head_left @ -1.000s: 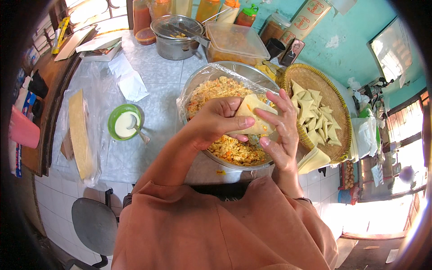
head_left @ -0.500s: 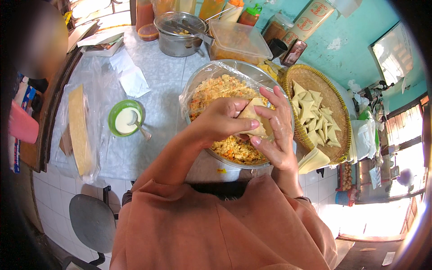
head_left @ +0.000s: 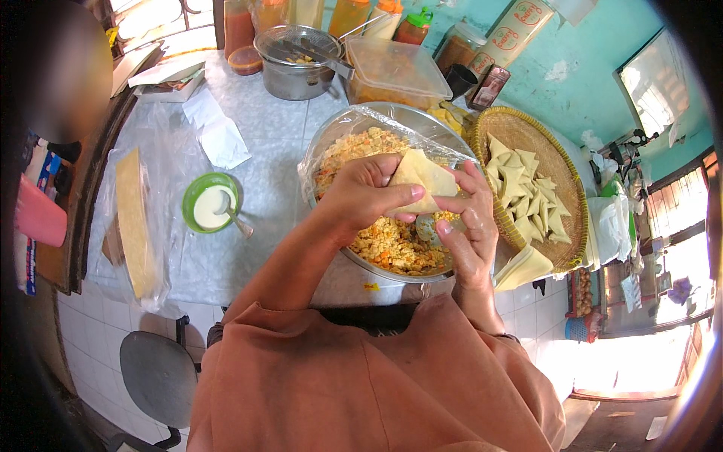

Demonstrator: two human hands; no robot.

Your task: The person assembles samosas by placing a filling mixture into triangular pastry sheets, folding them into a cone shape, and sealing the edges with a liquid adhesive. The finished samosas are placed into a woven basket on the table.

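Over the big metal bowl [head_left: 367,265], my left hand [head_left: 358,194] pinches a pale folded pastry wrapper [head_left: 426,177] between thumb and fingers. My right hand [head_left: 476,230] has its fingertips on the wrapper's right edge, the fingers bent. Whether filling lies inside the fold cannot be seen. Crumbly yellow filling with orange bits [head_left: 403,248] lies in the bowl, and clear plastic film [head_left: 399,117] drapes over the far rim. A shiny spoon-like thing [head_left: 429,229] rests in the filling, partly hidden by my hands.
Right of the bowl, a round woven tray [head_left: 553,147] bears several folded pastry triangles [head_left: 520,188]; flat wrappers [head_left: 525,267] lie at its near edge. Leftward are a green bowl of white paste [head_left: 197,183] and wrapper strips [head_left: 134,226]. A pot [head_left: 296,79] and lidded tub [head_left: 395,68] stand behind.
The wrapper has turned in my hands and its broad pale face now shows. My right fingers have come down from being raised and spread to its right edge.
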